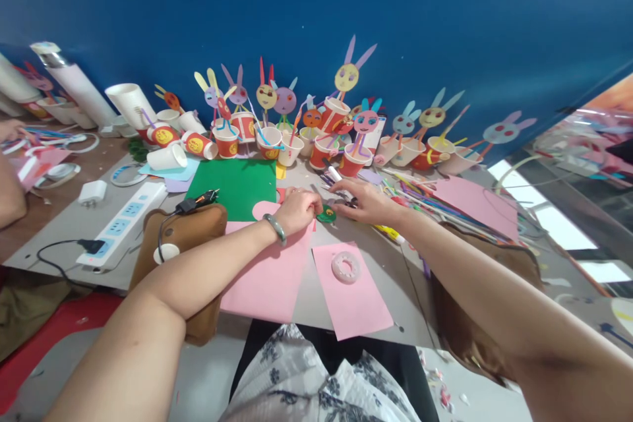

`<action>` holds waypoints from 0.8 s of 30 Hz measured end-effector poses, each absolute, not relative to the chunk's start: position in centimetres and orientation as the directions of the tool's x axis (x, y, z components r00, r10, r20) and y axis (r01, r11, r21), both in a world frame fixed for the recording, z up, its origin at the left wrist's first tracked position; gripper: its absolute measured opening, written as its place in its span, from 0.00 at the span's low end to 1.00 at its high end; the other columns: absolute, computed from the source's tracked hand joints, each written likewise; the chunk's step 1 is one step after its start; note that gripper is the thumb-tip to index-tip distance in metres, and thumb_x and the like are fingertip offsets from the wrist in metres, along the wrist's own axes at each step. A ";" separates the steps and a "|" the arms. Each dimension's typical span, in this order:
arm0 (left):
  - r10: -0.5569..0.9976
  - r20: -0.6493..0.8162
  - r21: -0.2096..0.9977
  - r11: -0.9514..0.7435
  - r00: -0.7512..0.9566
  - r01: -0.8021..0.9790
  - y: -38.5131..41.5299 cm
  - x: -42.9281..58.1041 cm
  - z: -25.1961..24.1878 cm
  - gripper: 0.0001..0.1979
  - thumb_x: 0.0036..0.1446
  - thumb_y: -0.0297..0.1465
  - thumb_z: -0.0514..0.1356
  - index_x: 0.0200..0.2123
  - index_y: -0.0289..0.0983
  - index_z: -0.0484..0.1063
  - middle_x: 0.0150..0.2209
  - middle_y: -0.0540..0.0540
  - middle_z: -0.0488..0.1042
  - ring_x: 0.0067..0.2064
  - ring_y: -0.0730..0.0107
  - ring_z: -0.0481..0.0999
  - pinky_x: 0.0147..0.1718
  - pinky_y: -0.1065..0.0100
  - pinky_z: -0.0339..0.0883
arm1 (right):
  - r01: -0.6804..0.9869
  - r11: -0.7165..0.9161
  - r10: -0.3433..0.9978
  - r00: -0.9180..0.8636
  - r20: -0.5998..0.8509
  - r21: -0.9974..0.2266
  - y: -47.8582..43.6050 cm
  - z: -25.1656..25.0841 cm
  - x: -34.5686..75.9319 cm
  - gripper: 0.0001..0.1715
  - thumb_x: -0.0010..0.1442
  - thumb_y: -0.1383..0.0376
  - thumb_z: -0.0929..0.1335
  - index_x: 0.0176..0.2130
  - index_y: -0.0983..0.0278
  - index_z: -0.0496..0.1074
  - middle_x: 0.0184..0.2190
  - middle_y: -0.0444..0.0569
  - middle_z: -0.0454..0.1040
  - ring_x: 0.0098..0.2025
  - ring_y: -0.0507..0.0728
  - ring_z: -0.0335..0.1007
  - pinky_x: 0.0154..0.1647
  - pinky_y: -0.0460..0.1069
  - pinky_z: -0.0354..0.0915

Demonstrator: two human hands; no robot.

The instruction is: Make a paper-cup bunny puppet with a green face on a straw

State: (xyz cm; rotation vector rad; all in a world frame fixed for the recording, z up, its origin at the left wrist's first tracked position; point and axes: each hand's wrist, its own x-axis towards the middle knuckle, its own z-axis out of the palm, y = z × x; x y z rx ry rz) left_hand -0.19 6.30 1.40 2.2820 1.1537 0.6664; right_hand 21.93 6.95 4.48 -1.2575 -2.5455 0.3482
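Observation:
My left hand (299, 208) is closed, its curled fingertips at the left edge of a small green paper piece (326, 215) with a yellowish mark. Under that wrist lie a large pink sheet (270, 277) and a rounded pink cutout (265, 211). My right hand (368, 201) is just right of the green piece, thumb and fingers apart. Something dark shows between those fingers; its kind is unclear. Beside the right fingertips are a white-capped marker (334, 173) and dark pens. Nearer me, a roll of tape (345, 267) rests on a smaller pink sheet (341, 316).
Paper cups with rabbit faces (357, 159) line the blue wall. A green sheet (232, 184) lies left of my hands, colored sticks (420, 191) to the right. A power strip (123, 221) and brown cushions (182, 244) flank me. Another person's arm (10, 191) is far left.

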 end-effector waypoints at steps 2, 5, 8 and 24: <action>0.814 0.173 0.614 -0.530 0.555 0.585 6.3 -0.2 1.3 0.17 0.49 0.17 0.51 0.28 0.38 0.77 0.34 0.46 0.81 0.46 0.60 0.77 0.56 0.52 0.59 | 0.732 0.585 0.807 -0.570 0.157 -0.349 5.7 4.4 22.6 0.21 0.68 0.57 0.59 0.51 0.62 0.72 0.45 0.55 0.78 0.47 0.62 0.73 0.51 0.56 0.66; 0.781 0.139 0.598 -0.556 0.609 0.577 6.3 -0.3 1.0 0.16 0.48 0.17 0.51 0.27 0.38 0.77 0.33 0.47 0.81 0.45 0.61 0.76 0.57 0.52 0.56 | 0.769 0.545 0.837 -0.525 0.156 -0.333 3.7 3.3 23.5 0.25 0.70 0.61 0.56 0.61 0.62 0.66 0.43 0.54 0.78 0.46 0.61 0.74 0.49 0.56 0.68; 0.739 0.119 0.573 -0.597 0.664 0.561 6.2 -0.3 0.8 0.15 0.46 0.17 0.52 0.24 0.37 0.76 0.31 0.46 0.81 0.44 0.62 0.76 0.56 0.53 0.55 | 0.779 0.565 0.824 -0.516 0.233 -0.271 2.1 1.8 24.3 0.31 0.69 0.62 0.58 0.69 0.63 0.55 0.48 0.57 0.77 0.49 0.63 0.74 0.49 0.58 0.69; 0.632 0.048 0.418 -0.716 0.773 0.559 4.8 -0.7 2.3 0.15 0.51 0.16 0.51 0.35 0.35 0.74 0.37 0.43 0.78 0.46 0.62 0.74 0.53 0.58 0.53 | 0.758 0.648 0.707 -0.561 0.430 -0.077 0.9 -0.2 25.9 0.12 0.65 0.66 0.62 0.46 0.65 0.71 0.31 0.51 0.78 0.32 0.59 0.72 0.45 0.56 0.62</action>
